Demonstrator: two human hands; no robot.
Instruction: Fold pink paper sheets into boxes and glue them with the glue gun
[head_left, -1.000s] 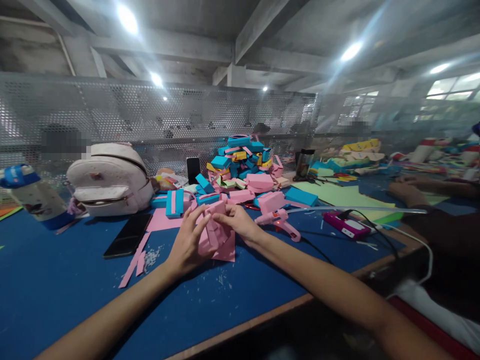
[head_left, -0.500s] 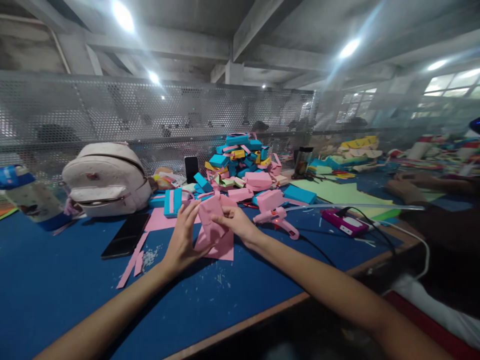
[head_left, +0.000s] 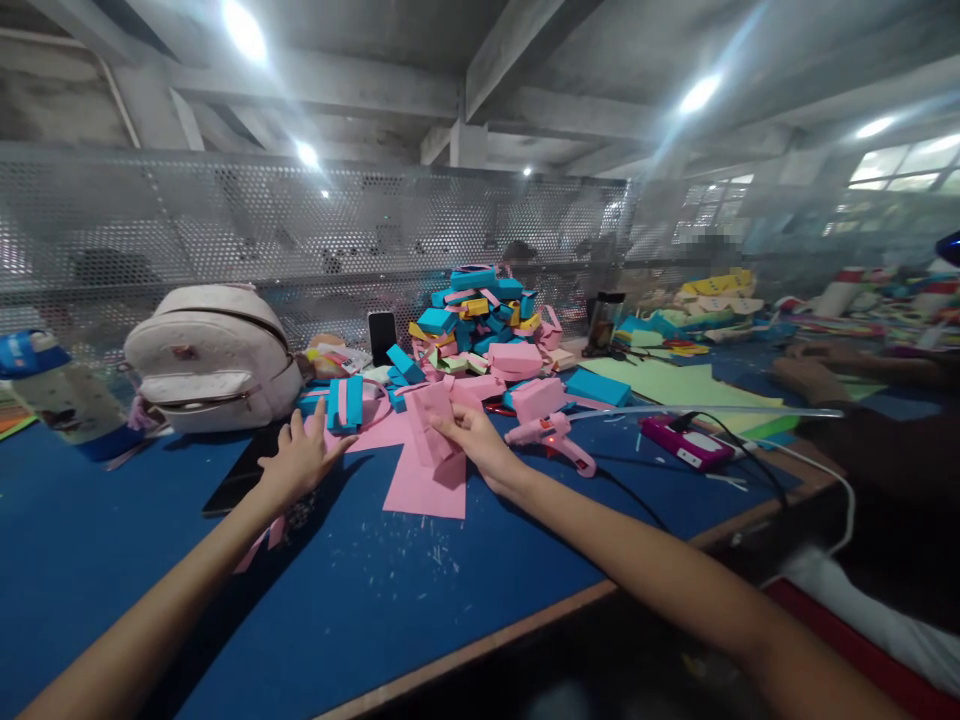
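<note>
On the blue table (head_left: 420, 600), my right hand (head_left: 476, 440) pinches a folded pink box (head_left: 431, 425) above a pink sheet (head_left: 427, 490), while my left hand (head_left: 300, 460) hovers open near a phone (head_left: 240, 480).

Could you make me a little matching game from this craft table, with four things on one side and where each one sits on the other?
Things:
1. folded pink paper
2. glue gun
3. white backpack
4. phone

Places:
A. standing upright beside the pile of boxes
B. far left, in front of the mesh wall
C. pinched in the right hand
D. lying just right of the right hand

Pairs: 1-C, 2-D, 3-B, 4-A
</note>
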